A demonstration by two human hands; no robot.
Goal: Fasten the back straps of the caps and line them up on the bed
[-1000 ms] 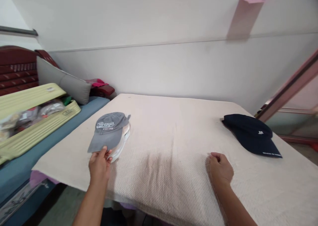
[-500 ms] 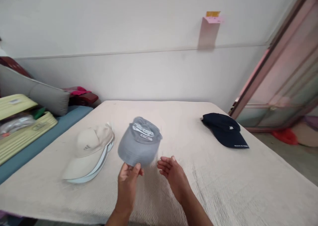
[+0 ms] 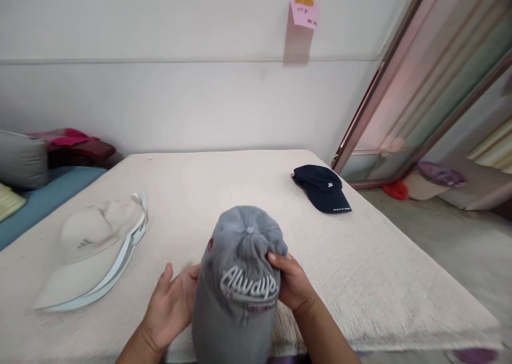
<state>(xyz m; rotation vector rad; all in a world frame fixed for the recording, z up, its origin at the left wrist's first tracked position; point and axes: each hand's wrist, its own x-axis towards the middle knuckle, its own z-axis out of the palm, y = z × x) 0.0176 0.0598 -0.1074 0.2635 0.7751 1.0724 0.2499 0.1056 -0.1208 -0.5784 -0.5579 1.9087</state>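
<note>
A grey cap (image 3: pixel 240 278) with white lettering is held above the near edge of the cloth-covered table (image 3: pixel 224 193), its brim pointing toward me. My left hand (image 3: pixel 170 305) cups its left side and my right hand (image 3: pixel 294 284) grips the crown on the right, fingers curled onto the fabric. A cream cap (image 3: pixel 86 249) lies on top of a pale blue one at the left of the table. A dark navy cap (image 3: pixel 322 188) lies at the far right.
A blue mattress (image 3: pixel 40 198) with a grey cushion (image 3: pixel 22 158) and red and pink cloth (image 3: pixel 74 142) lies at the left. A pink note (image 3: pixel 306 12) is stuck on the white wall. A sliding door frame (image 3: pixel 384 76) and a floor with a basin (image 3: pixel 434 177) are at the right.
The grey cap was lifted off the cream cap by my left hand, carried right and turned brim toward me. My right hand came off the table and took hold of it.
</note>
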